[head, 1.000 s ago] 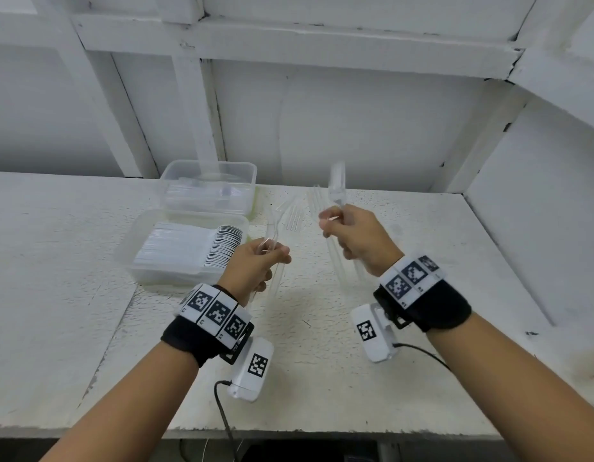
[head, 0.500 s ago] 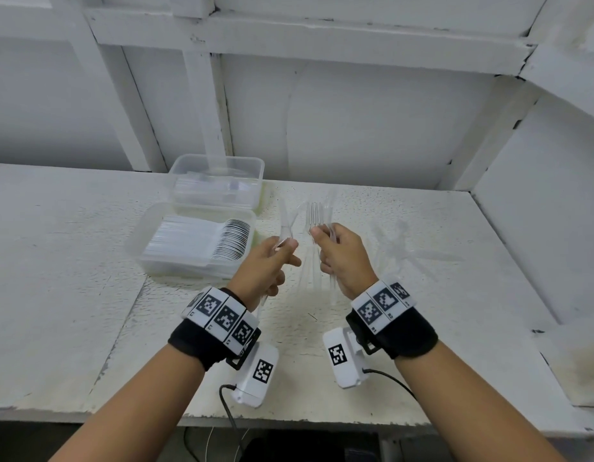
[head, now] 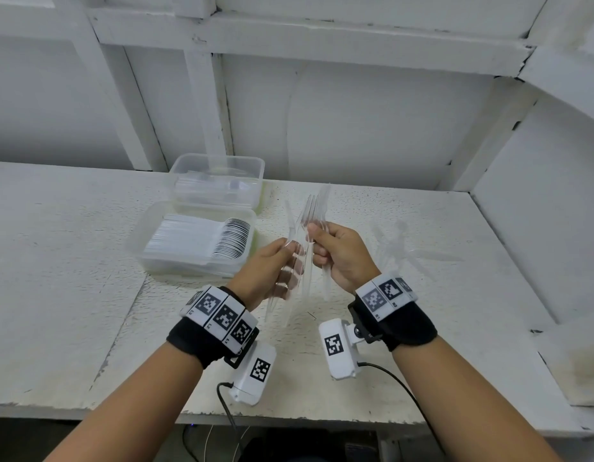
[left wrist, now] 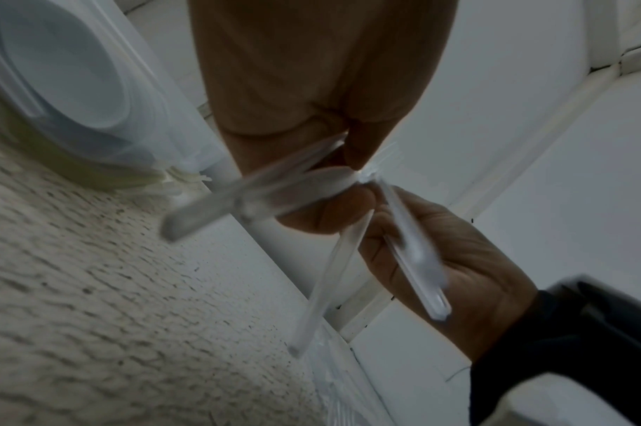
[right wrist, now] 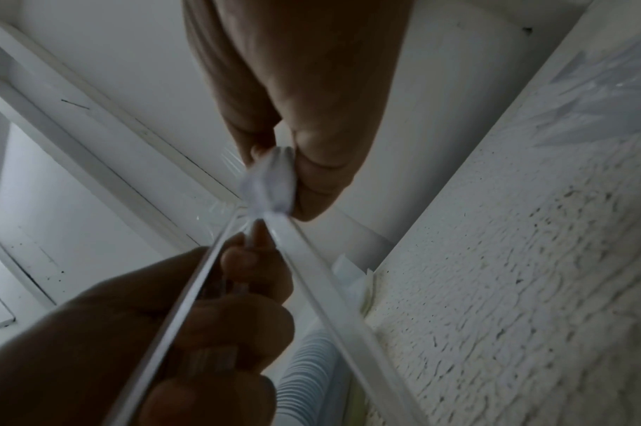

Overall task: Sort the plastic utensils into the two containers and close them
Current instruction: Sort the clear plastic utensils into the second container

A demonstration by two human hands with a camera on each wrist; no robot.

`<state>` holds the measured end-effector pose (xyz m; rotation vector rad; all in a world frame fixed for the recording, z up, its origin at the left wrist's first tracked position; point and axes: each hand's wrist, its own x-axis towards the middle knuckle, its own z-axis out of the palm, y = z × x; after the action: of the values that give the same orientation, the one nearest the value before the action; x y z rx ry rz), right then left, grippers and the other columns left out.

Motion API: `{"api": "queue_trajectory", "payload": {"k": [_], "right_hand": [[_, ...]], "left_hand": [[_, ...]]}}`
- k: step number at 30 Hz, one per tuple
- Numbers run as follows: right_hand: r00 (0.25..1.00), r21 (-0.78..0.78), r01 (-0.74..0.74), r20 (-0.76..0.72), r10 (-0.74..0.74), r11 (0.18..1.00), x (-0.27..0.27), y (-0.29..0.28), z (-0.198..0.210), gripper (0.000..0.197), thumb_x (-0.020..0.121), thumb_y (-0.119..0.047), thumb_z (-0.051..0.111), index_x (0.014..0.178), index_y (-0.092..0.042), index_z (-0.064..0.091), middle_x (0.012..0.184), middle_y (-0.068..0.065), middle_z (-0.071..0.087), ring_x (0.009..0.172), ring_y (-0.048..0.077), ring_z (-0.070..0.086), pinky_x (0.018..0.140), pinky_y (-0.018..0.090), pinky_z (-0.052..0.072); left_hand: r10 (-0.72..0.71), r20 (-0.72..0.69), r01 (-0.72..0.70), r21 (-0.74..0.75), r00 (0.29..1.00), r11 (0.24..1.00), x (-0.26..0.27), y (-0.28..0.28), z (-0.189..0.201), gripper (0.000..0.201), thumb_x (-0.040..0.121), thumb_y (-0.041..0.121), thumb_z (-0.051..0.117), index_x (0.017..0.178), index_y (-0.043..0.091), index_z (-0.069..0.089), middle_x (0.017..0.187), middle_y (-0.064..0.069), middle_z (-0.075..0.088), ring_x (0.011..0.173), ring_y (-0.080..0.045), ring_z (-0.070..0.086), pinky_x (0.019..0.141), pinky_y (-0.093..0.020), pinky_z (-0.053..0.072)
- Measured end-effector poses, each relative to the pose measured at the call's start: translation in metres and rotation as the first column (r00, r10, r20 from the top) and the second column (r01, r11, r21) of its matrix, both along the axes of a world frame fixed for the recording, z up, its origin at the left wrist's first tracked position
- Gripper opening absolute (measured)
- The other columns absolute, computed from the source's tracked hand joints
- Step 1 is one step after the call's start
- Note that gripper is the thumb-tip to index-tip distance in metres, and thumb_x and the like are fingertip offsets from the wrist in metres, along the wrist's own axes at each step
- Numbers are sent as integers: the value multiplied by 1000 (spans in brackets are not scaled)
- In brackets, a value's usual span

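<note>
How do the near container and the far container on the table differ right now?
The near container holds a dense, neat row of nested white spoons filling most of it; the far container holds clear utensils that are hard to make out. The near container looks wider and shallower, the far container taller-walled, standing directly behind it. Both are translucent, rectangular, lidless, and sit left of the left hand and right hand.

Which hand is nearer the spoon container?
Left. The left hand holds clear utensils just right of the spoon container; the right hand grips forks farther right, beyond the left.
</note>
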<state>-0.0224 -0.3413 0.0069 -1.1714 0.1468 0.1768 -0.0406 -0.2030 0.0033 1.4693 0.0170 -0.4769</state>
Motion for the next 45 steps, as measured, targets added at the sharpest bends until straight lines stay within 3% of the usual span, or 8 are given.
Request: {"api": "queue_trajectory", "payload": {"k": [7, 12, 18, 24, 29, 35, 41, 45], "right_hand": [[999, -38, 48, -15, -48, 998, 1, -1, -1, 13, 93, -4, 52, 82, -5, 59, 70, 1, 47, 38, 1, 35, 37, 13, 30], [998, -109, 51, 35, -48, 993, -1, -9, 0, 12, 92, -7, 54, 82, -6, 60, 70, 2, 46, 39, 1, 36, 38, 13, 31], [998, -125, 34, 54, -27, 992, -6, -6, -1, 12, 92, -7, 55, 82, -9, 62, 65, 1, 40, 40, 2, 32, 37, 14, 28], [998, -135, 28, 68, -19, 990, -11, 7, 0, 12, 91, -6, 56, 82, -10, 62, 51, -7, 41, 38, 2, 31, 36, 14, 28], [992, -260, 82, 111, -54, 962, -14, 9, 0, 6, 91, -7, 57, 85, -8, 57, 49, -12, 51, 34, 0, 40, 40, 13, 41], [985, -464, 100, 169, -23, 880, -12, 5, -5, 11, 86, -16, 65, 82, -14, 55, 70, -1, 58, 40, -2, 44, 41, 18, 32], [978, -654, 37, 179, 107, 756, -10, 3, -3, 13, 94, -32, 51, 96, -19, 51, 75, -8, 54, 55, 0, 46, 53, 22, 36], [989, -488, 72, 149, 1, 870, -8, 4, -3, 16, 94, -27, 53, 83, -19, 46, 70, 0, 47, 43, 3, 37, 41, 19, 31]], "left_hand": [[44, 24, -44, 26, 999, 999, 4, 0, -3, 28, 100, 16, 36, 81, 11, 56, 79, -3, 52, 71, -14, 51, 66, -28, 46], [243, 43, -247, 139, 969, 959, 11, 9, -7, 24, 99, 21, 38, 79, 16, 50, 61, 2, 34, 45, -8, 31, 41, -19, 28], [240, -46, -236, 71, 970, 969, 12, 1, -2, 28, 98, 25, 32, 84, 12, 52, 56, 5, 30, 50, -10, 29, 48, -23, 27], [117, -17, -117, -28, 993, 993, 3, -8, -2, 22, 101, 18, 34, 90, 7, 49, 89, -15, 63, 85, -29, 62, 85, -44, 50], [67, -46, -70, -76, 997, 995, -3, -11, 2, 24, 103, 22, 27, 102, 9, 47, 75, -12, 64, 59, -21, 60, 60, -32, 50], [102, 24, -102, 10, 994, 995, -4, -11, -3, 31, 103, 28, 26, 105, 10, 52, 59, -5, 52, 48, -17, 47, 49, -26, 38], [108, 57, -112, 59, 992, 992, -5, -9, 0, 41, 101, 37, 28, 85, 9, 54, 54, -2, 43, 42, -12, 38, 43, -21, 32], [123, 56, -127, 75, 991, 989, -5, -11, -2, 42, 100, 40, 32, 77, 11, 51, 46, 5, 41, 38, -9, 35, 40, -20, 30]]}}
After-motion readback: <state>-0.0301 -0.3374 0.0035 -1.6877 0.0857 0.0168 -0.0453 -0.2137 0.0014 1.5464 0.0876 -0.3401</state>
